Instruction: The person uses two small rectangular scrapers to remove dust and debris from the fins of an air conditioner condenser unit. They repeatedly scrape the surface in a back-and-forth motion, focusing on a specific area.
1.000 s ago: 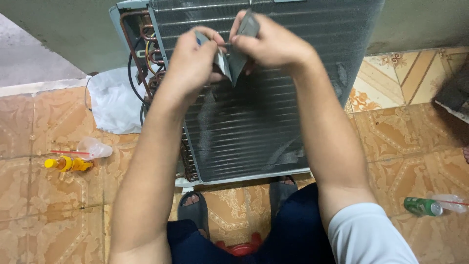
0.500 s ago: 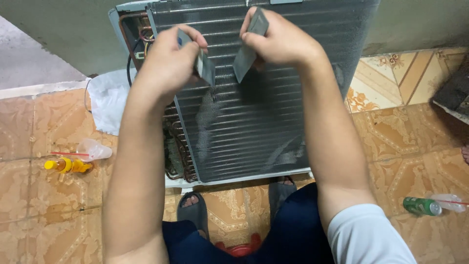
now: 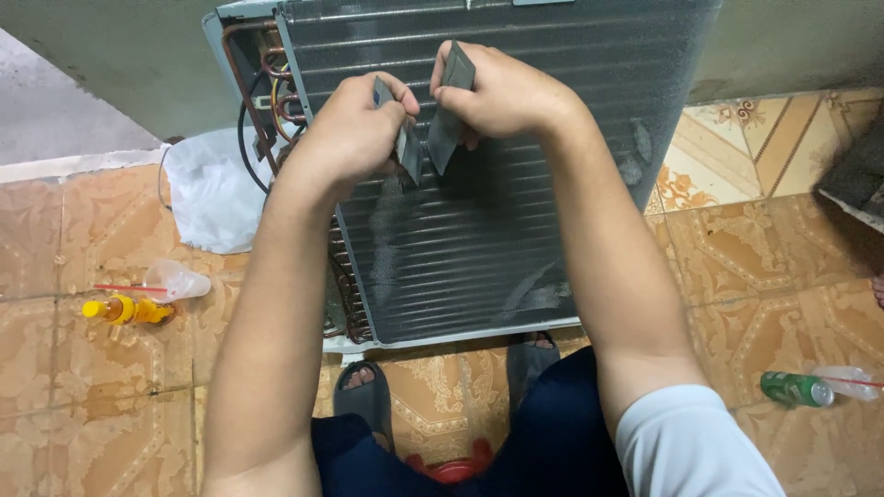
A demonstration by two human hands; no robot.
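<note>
The left hand [image 3: 354, 129] is closed on a small dark fin comb [image 3: 408, 152]; the right hand [image 3: 502, 92] pinches a second comb piece [image 3: 449, 110]. Both are held against the upper face of the condenser coil [image 3: 516, 230], which stands upright on the tiled floor [image 3: 92, 387]. The pieces appear light and stiff, best gripped by their upper ends. The coil's thin fins look easily bent.

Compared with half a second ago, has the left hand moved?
Yes. The left hand, holding a small grey strip, has drawn right across the finned coil, closing toward the right hand.
</note>
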